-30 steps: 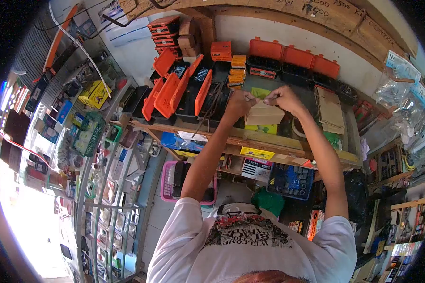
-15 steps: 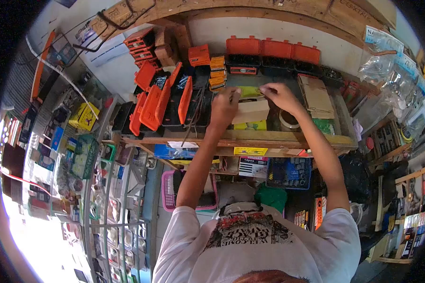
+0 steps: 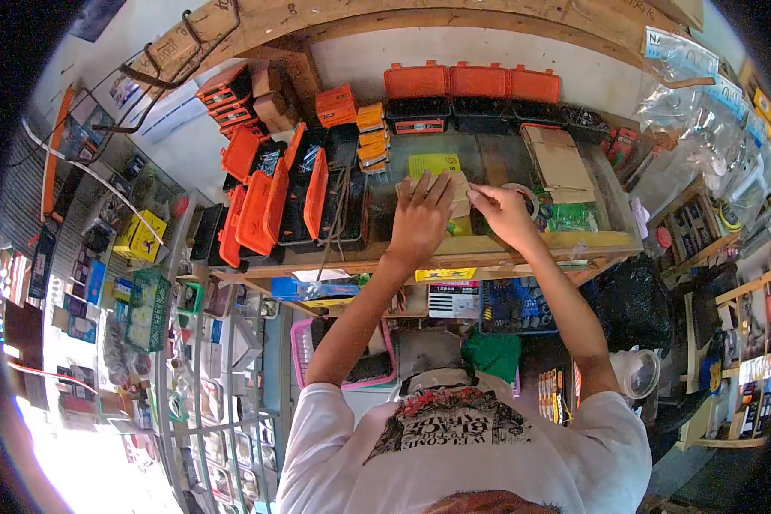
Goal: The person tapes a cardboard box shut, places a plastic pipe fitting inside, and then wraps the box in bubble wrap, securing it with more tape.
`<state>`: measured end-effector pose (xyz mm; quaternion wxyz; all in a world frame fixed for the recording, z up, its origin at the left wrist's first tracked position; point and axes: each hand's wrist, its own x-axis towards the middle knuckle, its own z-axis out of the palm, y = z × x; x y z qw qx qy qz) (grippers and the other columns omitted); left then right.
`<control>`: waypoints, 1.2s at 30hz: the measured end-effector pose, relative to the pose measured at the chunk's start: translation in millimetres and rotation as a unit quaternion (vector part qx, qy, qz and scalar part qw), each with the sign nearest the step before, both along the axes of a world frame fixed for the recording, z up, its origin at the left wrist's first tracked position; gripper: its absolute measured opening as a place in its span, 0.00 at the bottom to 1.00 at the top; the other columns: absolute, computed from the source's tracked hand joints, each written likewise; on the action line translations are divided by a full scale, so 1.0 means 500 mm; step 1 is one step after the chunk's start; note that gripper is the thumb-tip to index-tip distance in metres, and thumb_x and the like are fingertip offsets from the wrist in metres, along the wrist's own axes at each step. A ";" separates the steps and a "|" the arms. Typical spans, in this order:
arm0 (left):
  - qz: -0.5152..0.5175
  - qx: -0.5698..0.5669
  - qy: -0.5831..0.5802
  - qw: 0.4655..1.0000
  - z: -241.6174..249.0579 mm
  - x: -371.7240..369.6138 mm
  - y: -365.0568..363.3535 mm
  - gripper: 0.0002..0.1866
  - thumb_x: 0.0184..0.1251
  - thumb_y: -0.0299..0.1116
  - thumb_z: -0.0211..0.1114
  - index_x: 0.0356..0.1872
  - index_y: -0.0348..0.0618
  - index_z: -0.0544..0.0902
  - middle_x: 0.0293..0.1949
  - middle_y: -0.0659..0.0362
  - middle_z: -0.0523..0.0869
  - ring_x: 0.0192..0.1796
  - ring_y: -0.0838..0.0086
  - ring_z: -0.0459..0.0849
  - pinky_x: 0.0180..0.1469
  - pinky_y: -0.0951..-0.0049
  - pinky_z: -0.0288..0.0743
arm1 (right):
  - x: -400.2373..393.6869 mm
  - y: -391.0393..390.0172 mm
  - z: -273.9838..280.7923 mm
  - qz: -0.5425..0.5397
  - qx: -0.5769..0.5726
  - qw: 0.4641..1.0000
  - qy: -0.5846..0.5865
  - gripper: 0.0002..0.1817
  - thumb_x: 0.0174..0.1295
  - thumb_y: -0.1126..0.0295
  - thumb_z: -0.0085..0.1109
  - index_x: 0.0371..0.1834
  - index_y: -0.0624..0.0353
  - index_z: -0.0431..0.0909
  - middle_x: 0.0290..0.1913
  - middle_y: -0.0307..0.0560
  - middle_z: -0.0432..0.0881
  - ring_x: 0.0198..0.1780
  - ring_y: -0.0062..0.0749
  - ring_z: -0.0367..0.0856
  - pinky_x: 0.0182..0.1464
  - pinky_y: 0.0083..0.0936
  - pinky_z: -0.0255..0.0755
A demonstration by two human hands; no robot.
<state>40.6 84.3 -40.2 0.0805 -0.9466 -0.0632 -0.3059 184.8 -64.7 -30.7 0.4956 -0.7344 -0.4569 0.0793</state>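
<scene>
My left hand (image 3: 421, 216) lies flat with its fingers stretched out over a small piece of brown cardboard (image 3: 460, 195) on the glass counter top. At the cardboard's right edge, my right hand (image 3: 507, 218) has its thumb and fingertips closed on it. A yellow printed sheet (image 3: 433, 163) shows beyond and under the cardboard; my left hand hides part of both. Just behind my right hand sits a roll of tape (image 3: 532, 202), partly covered. Further right is a stack of flat cardboard pieces (image 3: 559, 163).
Black cases with open orange lids (image 3: 261, 206) stand at the left of the counter, and more (image 3: 480, 83) line its back. Small orange boxes (image 3: 372, 137) are stacked between. The wooden front edge (image 3: 377, 257) runs before me. A blue crate (image 3: 516, 307) sits below.
My left hand has gone from closed fingers to lying flat on the cardboard. My right hand has come down from the yellow sheet's far edge to the cardboard's right edge. The view has shifted slightly.
</scene>
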 end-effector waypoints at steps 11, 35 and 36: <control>-0.064 -0.169 -0.019 0.983 0.005 -0.019 0.041 0.24 0.75 0.46 0.57 0.69 0.56 0.76 0.71 0.53 0.72 0.70 0.50 0.67 0.73 0.47 0.58 | -0.051 0.019 0.021 -0.050 0.036 0.997 -0.052 0.16 0.70 0.61 0.61 0.44 0.66 0.85 0.34 0.62 0.86 0.32 0.46 0.87 0.35 0.35 0.75; -0.006 -0.572 -0.293 0.766 -0.043 0.026 0.012 0.28 0.76 0.24 0.54 0.74 0.32 0.61 0.67 0.36 0.74 0.70 0.48 0.72 0.70 0.61 0.65 | -0.052 0.056 0.030 -0.129 -0.003 0.989 -0.070 0.18 0.68 0.57 0.61 0.34 0.64 0.87 0.18 0.56 0.80 0.19 0.49 0.79 0.25 0.39 0.68; -0.001 -0.600 -0.282 0.749 -0.036 0.022 0.005 0.29 0.77 0.25 0.54 0.75 0.31 0.60 0.67 0.35 0.74 0.70 0.49 0.73 0.69 0.62 0.66 | -0.047 0.058 0.026 -0.135 -0.005 0.988 -0.075 0.19 0.68 0.56 0.62 0.33 0.64 0.87 0.17 0.55 0.78 0.18 0.48 0.77 0.25 0.39 0.67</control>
